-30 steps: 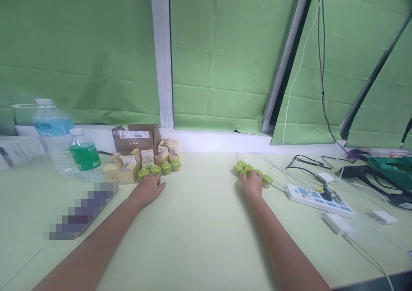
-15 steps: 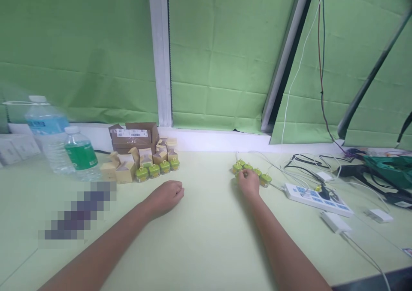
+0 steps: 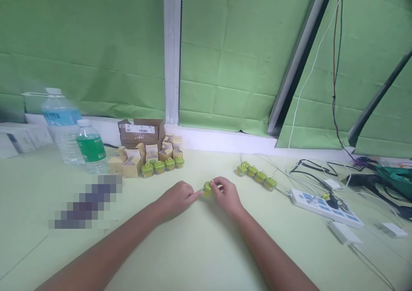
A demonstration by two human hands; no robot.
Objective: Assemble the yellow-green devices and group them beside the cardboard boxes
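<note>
Near the middle of the table my right hand (image 3: 228, 196) pinches a small clear jar with a green lid (image 3: 207, 189) by the yellow loop on top. My left hand (image 3: 177, 200) is at the jar's left side, one finger stretched out to it and the others curled; it holds nothing. Whether that fingertip presses on the jar is hard to tell. A row of similar green-lidded jars (image 3: 261, 177) is on the right. Another row of such jars (image 3: 159, 167) stands on the left, in front of opened small cardboard boxes (image 3: 131, 164).
A brown carton (image 3: 141, 134) stands behind the small boxes. Left of them are a large water bottle (image 3: 64, 128) and a smaller green-labelled bottle (image 3: 92, 148). On the right lie a white power strip (image 3: 326, 207), a white adapter (image 3: 345, 233) and tangled cables.
My right hand has moved left from the right-hand row, bringing one jar to the middle. My left hand has shifted right towards it and stretched out a finger. The view has turned slightly.
</note>
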